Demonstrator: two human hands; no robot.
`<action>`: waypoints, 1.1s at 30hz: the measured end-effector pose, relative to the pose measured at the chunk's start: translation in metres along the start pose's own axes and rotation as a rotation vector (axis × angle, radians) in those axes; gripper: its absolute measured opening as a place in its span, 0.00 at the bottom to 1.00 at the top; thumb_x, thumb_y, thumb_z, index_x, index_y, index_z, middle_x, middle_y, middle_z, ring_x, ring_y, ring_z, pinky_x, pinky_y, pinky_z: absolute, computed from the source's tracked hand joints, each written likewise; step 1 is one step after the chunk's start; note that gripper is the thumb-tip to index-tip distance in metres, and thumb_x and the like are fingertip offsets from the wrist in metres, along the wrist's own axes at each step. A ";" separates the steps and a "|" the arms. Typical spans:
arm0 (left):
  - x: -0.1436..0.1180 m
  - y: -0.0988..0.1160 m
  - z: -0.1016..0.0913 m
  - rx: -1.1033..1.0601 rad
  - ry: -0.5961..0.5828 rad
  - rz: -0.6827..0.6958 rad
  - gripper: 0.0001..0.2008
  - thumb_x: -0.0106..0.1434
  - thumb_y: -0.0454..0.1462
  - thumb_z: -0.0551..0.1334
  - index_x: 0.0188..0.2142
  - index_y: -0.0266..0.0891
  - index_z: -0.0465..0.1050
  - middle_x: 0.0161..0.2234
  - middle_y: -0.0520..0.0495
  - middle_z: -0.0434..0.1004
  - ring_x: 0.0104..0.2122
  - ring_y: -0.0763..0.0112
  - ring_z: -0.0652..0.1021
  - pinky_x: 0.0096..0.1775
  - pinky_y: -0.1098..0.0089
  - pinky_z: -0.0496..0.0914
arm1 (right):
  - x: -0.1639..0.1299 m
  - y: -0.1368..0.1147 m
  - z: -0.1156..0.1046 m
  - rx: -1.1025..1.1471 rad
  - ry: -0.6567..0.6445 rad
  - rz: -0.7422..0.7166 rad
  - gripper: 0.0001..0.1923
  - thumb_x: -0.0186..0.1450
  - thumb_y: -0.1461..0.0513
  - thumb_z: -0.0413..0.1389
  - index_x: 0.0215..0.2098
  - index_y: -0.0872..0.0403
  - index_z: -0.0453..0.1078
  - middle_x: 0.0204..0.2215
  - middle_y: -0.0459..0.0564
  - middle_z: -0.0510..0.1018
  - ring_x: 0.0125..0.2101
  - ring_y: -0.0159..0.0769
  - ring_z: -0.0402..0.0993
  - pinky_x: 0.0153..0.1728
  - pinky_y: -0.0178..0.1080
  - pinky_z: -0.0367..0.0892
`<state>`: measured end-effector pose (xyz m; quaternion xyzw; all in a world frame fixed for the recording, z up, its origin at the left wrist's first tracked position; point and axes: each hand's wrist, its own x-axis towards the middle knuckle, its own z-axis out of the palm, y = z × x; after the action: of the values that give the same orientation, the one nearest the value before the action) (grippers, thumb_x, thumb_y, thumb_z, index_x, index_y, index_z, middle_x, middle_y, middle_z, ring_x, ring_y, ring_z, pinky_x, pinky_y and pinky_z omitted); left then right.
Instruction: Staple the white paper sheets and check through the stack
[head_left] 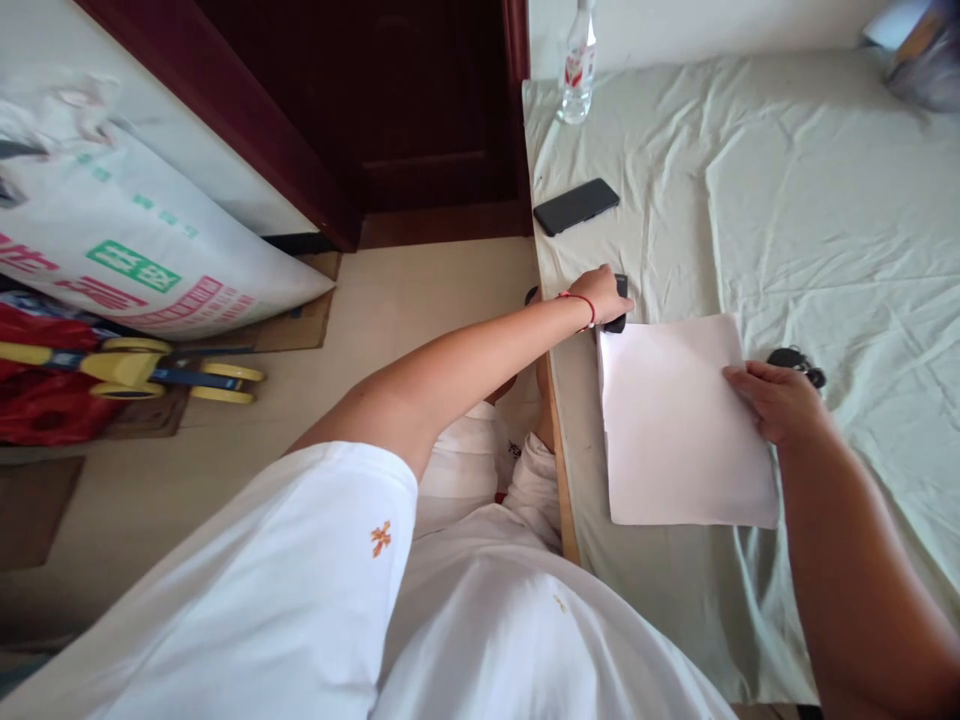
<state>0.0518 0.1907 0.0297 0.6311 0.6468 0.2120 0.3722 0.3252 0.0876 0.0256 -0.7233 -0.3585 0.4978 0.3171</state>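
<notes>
A stack of white paper sheets [682, 430] lies on the cloth-covered table near its edge. My left hand [598, 292], with a red string bracelet at the wrist, is closed around a small black stapler [618, 318] at the upper-left corner of the sheets. Part of the stapler is hidden under my fingers. On the opposite side, my right hand [776, 395] grips the right edge of the paper, thumb on top. Just beyond that hand is a small dark bunch of keys [802, 365].
A black phone [576, 206] and a clear bottle [578, 70] are farther up the table [810, 200]. To the left, a large white printed sack [172, 230] leans by a dark red door [420, 100], with a yellow-and-blue wheeled toy [135, 370] below it.
</notes>
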 end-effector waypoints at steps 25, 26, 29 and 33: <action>-0.011 -0.035 0.002 -0.198 0.046 0.070 0.24 0.45 0.49 0.77 0.25 0.42 0.64 0.28 0.45 0.73 0.42 0.53 0.76 0.46 0.61 0.65 | -0.002 0.022 -0.010 0.048 -0.009 -0.038 0.08 0.55 0.60 0.68 0.31 0.53 0.77 0.22 0.44 0.78 0.18 0.28 0.69 0.15 0.28 0.63; -0.012 -0.036 0.002 -0.206 0.055 0.070 0.25 0.45 0.49 0.77 0.24 0.42 0.63 0.28 0.46 0.72 0.42 0.53 0.76 0.45 0.61 0.65 | -0.002 0.023 -0.011 0.043 -0.009 -0.043 0.08 0.55 0.59 0.68 0.31 0.52 0.77 0.22 0.44 0.78 0.18 0.28 0.68 0.14 0.29 0.62; -0.016 -0.036 0.002 -0.227 0.061 0.069 0.25 0.45 0.49 0.77 0.24 0.43 0.63 0.28 0.45 0.72 0.45 0.51 0.76 0.45 0.62 0.65 | -0.004 0.024 -0.010 0.057 -0.007 -0.045 0.07 0.55 0.59 0.68 0.32 0.52 0.78 0.23 0.44 0.79 0.18 0.29 0.69 0.15 0.29 0.64; -0.023 -0.032 0.002 -0.190 0.052 0.043 0.23 0.47 0.49 0.77 0.27 0.42 0.65 0.31 0.41 0.75 0.49 0.47 0.75 0.47 0.62 0.64 | -0.006 0.024 -0.007 0.092 -0.005 -0.049 0.07 0.54 0.60 0.68 0.31 0.53 0.78 0.23 0.45 0.78 0.20 0.29 0.70 0.18 0.29 0.66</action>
<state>0.0302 0.1644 0.0093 0.6010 0.6193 0.2968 0.4089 0.3352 0.0687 0.0115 -0.6978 -0.3536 0.5074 0.3614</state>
